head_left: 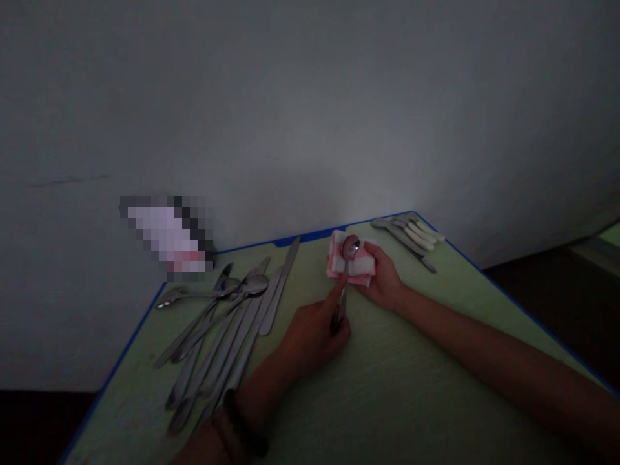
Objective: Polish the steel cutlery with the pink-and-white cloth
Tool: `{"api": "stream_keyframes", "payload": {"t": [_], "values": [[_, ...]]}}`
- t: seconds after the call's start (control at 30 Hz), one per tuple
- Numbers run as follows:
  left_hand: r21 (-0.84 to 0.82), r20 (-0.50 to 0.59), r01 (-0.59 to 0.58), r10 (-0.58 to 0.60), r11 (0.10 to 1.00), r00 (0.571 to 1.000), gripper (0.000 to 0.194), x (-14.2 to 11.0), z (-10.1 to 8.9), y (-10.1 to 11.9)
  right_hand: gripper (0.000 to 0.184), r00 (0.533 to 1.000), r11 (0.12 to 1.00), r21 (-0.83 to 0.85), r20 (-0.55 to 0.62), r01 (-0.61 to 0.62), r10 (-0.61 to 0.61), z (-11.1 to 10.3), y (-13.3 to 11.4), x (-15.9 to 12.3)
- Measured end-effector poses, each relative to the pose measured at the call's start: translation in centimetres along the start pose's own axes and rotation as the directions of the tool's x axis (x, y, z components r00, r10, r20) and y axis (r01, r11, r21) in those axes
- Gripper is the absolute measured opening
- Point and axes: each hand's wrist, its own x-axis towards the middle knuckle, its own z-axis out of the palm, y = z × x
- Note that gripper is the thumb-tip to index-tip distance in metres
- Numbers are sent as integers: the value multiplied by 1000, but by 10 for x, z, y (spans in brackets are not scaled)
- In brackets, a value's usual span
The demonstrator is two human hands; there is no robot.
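My left hand [317, 329] is closed around the handle of a metal spoon [351, 247], its index finger stretched along the handle. The spoon's bowl lies against a folded pink and white cloth [361, 266]. My right hand [385, 278] grips this cloth from the right side, the fingers partly hidden behind it. Both hands are over the middle of the green table. To the left of my left hand lies a loose pile of metal cutlery [232, 329], with spoons and table knives overlapping.
The green table [411, 381] has a blue edge and stands against a grey wall [310, 116]. At the back right lie several pieces of cutlery [411, 236], some with white handles. A pixelated object [167, 236] leans near the back left corner.
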Motion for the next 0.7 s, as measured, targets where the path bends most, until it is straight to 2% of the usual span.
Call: {"api": "stream_keyframes", "payload": {"t": [0.1,0.17,0.27,0.37,0.7], "values": [[3,-8,-8,8,1000,1000,75,0,0,0,30,998,1000,-8,66,8,-7,4,-2,-2],[15,-17,-2,3,1000,1000,75,0,0,1,41,996,999,-17,88,-28,29,5,-3,-4],[27,-13,19,-19,999,1000,77,-1,0,3,60,993,996,-18,77,-91,92,1,-4,-5],[17,-4,15,-15,1000,1000,76,-1,-1,3,67,991,993,-4,55,-120,120,-3,-5,-4],[11,3,14,-14,1000,1000,73,0,0,2,38,998,998,21,-40,-55,56,-7,-3,3]]}}
